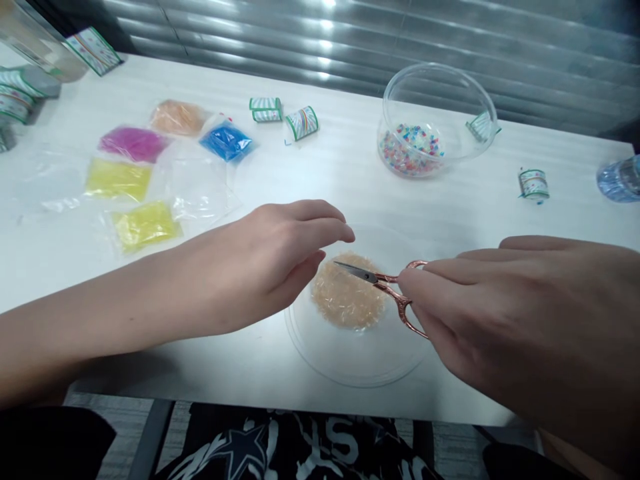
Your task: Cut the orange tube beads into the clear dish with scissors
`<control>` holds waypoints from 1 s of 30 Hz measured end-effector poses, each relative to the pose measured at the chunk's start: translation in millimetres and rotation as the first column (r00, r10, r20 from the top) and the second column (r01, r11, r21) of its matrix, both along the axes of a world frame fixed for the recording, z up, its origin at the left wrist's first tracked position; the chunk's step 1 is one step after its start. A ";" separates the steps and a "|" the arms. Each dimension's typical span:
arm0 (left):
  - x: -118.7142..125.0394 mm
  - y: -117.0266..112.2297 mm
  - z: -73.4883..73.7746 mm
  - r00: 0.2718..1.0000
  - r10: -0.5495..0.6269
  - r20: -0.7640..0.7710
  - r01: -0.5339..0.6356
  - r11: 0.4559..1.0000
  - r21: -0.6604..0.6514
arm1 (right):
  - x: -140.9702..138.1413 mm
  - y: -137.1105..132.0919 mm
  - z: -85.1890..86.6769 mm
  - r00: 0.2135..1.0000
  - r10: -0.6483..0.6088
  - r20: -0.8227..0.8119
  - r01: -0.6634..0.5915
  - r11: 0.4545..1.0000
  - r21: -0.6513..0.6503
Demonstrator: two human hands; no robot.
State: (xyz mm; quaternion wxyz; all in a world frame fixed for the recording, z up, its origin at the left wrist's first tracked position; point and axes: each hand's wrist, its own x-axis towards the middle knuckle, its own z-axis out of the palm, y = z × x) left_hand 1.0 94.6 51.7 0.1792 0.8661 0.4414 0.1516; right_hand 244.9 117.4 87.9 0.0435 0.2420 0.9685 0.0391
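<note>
My right hand [505, 313] grips small rose-gold scissors [385, 283] by the handles, blades pointing left over a pile of pale orange beads [347, 300]. The beads lie in a clear shallow dish [350, 363] near the table's front edge. My left hand [280, 257] hovers at the dish's left rim, fingers curled and pinched together toward the beads; whether anything is between them I cannot make out.
Bags of pink [133, 142], orange [177, 117], blue [227, 141] and yellow [117, 179] beads lie at the left. A clear bowl [440, 87] of mixed beads stands at the back right. Small thread spools [301, 123] and a water bottle [620, 179] sit around on the white table [450, 213].
</note>
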 end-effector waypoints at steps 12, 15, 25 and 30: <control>7.9 -5.8 5.4 0.995 0.098 -0.032 -0.091 0.981 0.170 | 38.7 94.2 -10.5 0.902 -0.430 0.044 0.197 0.318 -0.928; 11.4 -9.1 0.9 0.987 0.155 -0.031 -0.142 0.956 0.256 | 38.0 102.9 -17.2 0.898 -0.434 0.069 0.148 0.152 -0.977; 16.6 -15.9 -8.4 0.987 0.163 0.002 -0.152 0.910 0.386 | 33.3 95.6 -15.0 0.885 -0.453 0.109 0.149 0.053 -0.987; 18.1 -17.9 -8.0 0.988 0.149 0.041 -0.153 0.904 0.400 | 31.0 93.4 -14.9 0.892 -0.432 0.135 0.176 0.056 -0.983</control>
